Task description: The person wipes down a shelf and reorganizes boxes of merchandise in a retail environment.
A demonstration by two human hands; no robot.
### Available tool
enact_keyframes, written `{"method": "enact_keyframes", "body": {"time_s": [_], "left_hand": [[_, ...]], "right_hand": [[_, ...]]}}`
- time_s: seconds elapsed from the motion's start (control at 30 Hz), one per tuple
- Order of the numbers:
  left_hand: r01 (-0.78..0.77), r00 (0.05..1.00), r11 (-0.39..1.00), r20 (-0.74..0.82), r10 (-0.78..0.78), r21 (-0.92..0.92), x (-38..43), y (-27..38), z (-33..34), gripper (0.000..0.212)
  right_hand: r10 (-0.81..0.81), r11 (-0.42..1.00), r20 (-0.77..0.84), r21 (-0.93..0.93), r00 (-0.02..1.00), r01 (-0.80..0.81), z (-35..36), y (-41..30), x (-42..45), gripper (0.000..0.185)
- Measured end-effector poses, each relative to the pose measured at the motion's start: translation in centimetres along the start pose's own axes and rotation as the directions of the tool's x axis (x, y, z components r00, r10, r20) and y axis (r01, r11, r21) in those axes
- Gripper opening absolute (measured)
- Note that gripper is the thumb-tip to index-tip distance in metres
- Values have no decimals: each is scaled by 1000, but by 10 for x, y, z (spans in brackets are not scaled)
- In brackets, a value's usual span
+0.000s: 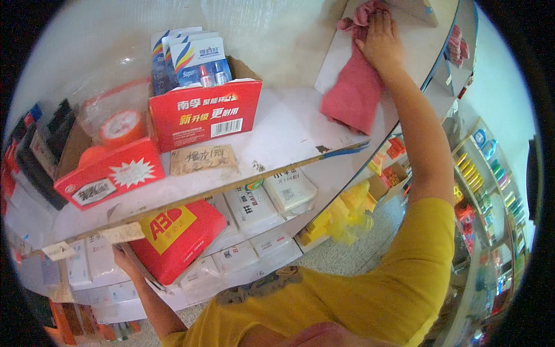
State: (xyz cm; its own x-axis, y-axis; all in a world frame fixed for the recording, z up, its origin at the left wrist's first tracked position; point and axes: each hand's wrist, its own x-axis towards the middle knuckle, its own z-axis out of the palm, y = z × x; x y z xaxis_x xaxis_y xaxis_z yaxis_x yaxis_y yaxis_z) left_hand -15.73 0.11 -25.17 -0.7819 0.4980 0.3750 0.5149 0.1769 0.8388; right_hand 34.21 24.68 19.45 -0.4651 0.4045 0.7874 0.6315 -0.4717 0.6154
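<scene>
My right hand [382,45] presses a pink cloth [353,93] against the white side panel at the right end of the shelf. The cloth hangs down from my fingers, and its lower end reaches the shelf board [282,123]. At the lower left, my left hand [123,259] grips a red cardboard box [184,247] with a yellow printed patch. That box is tilted in front of the lower shelf, below the upper board's front edge. Part of my left hand is hidden behind the box and a paper price tag.
On the upper shelf stand a red carton [204,112] of carded glue tubes and an open red box [112,169] with an orange tape roll [122,126]. A handwritten cardboard tag [203,158] lies before them. Wrapped white packs [290,191] fill the lower shelf; yellow plastic bags [347,212] lie right.
</scene>
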Motion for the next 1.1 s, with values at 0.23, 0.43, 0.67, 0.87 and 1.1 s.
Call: {"method": "enact_keyframes", "body": {"time_s": [0.23,0.43,0.67,0.87,1.1], "left_hand": [[87,996,981,-8,-90,-172,-6,14,0,31],[-32,996,986,-85,19,-162,4,-38,12,29],[42,997,993,-61,-49,-113,0,-32,9,34],[73,996,980,-43,-83,-187,-3,-1,7,41],[73,997,969,5,-74,-235,-2,-2,3,39]], "right_hand": [[-391,916,229,192,891,352,64,-107,-67,51],[-144,950,194,301,970,81,78,-52,-18,40],[-41,994,98,-94,994,51,72,-68,23,48],[-61,998,20,17,998,61,57,-29,23,46],[9,999,-36,48,999,-7,17,52,-12,49]]}}
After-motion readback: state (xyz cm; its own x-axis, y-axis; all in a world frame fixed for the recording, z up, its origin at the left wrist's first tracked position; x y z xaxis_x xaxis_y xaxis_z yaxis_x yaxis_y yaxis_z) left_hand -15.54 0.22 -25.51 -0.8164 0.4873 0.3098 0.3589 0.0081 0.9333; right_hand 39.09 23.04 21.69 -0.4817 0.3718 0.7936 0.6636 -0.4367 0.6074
